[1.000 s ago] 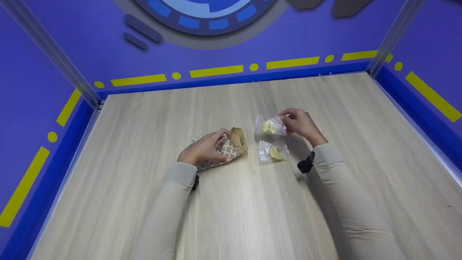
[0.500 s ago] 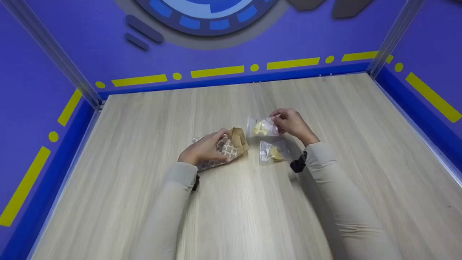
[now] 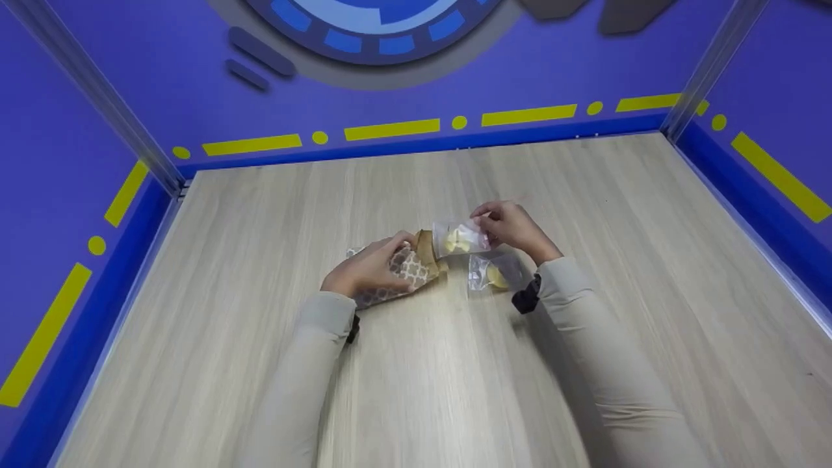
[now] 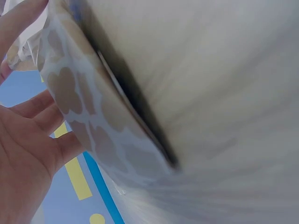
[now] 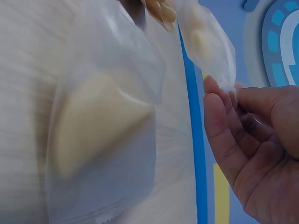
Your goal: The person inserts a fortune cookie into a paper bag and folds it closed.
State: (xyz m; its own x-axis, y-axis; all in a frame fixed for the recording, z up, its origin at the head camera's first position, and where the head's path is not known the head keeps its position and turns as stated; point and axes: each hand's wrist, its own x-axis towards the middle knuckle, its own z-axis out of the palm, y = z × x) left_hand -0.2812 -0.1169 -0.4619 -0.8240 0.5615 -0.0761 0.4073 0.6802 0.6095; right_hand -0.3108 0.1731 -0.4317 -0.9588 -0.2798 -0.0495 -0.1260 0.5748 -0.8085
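Observation:
A paper bag (image 3: 409, 268) with a white and tan lattice print lies on the table, its brown mouth facing right. My left hand (image 3: 372, 265) grips it across the middle, thumb and fingers on either side. Between thumb and fingertips my right hand (image 3: 513, 227) pinches one end of a small clear packet (image 3: 457, 239) with pale yellow pieces inside. The packet's far end is right at the bag's mouth. A second clear packet (image 3: 491, 273) with a yellow piece in it lies on the table below the right hand; it looms large in the right wrist view.
The pale wood table (image 3: 416, 390) is enclosed by blue-purple panels (image 3: 403, 97) with yellow dashes at the back and both sides. Metal corner posts (image 3: 702, 71) stand at the back. A dark band (image 3: 527, 296) sits at the right wrist.
My right hand has moved left with its packet, from above the second packet to the bag's mouth. The left hand, bag and second packet have stayed in place.

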